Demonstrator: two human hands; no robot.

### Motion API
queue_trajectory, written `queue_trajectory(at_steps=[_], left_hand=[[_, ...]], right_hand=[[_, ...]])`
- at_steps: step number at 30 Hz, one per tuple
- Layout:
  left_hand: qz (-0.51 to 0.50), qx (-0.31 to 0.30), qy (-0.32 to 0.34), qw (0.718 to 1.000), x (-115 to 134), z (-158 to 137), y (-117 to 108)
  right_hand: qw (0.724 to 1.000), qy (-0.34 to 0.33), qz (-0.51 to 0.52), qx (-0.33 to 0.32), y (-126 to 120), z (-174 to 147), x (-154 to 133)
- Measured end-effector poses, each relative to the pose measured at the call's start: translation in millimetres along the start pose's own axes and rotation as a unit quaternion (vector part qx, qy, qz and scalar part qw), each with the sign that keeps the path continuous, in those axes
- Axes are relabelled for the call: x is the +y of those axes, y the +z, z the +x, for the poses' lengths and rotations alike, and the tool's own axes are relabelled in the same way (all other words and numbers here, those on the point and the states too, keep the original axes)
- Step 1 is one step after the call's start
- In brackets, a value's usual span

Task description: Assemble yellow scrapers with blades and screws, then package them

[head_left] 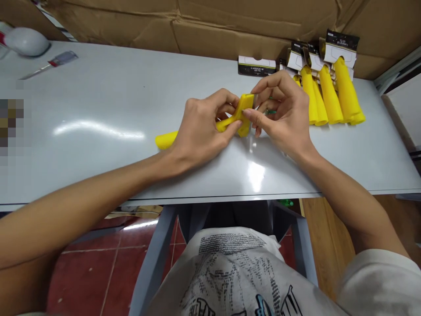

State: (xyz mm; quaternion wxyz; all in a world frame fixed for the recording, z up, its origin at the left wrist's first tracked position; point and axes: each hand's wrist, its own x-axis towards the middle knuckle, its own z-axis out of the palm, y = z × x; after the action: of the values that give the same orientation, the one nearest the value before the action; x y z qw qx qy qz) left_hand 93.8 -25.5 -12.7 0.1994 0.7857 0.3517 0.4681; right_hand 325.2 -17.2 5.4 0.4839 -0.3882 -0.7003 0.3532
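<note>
A yellow scraper is held just above the white table, its long handle pointing left and its wide head to the right. My left hand is closed around the handle near the head, with thumb and fingers pinching the neck. The handle's end sticks out behind this hand. At the head's right edge, my right hand presses its thumb on the yellow face, fingers curled behind. A thin greyish strip, like a blade, shows along that edge. Part of the head's far side is hidden by the fingers.
Several yellow scrapers with black-and-white cards stand at the back right. A black-and-white box lies beside them against the cardboard. A screwdriver and a white rounded object are at the far left of the table.
</note>
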Motion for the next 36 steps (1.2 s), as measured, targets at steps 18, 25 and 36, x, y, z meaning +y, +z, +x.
queue_trajectory(at_steps=[18,25,36], left_hand=[[0.025,0.065,0.074,0.995,-50.6,35.8,-30.8],[0.11,0.049,0.136,0.983,-74.1,37.4,-38.3],[0.178,0.046,0.157,0.97,-92.5,38.3,-35.8]], right_hand=[[0.925,-0.032,-0.368,-0.086,-31.3,5.8,-9.4],[0.862,-0.03,-0.473,-0.177,-22.1,13.5,8.0],[0.853,-0.048,-0.481,-0.198,4.6,14.2,2.8]])
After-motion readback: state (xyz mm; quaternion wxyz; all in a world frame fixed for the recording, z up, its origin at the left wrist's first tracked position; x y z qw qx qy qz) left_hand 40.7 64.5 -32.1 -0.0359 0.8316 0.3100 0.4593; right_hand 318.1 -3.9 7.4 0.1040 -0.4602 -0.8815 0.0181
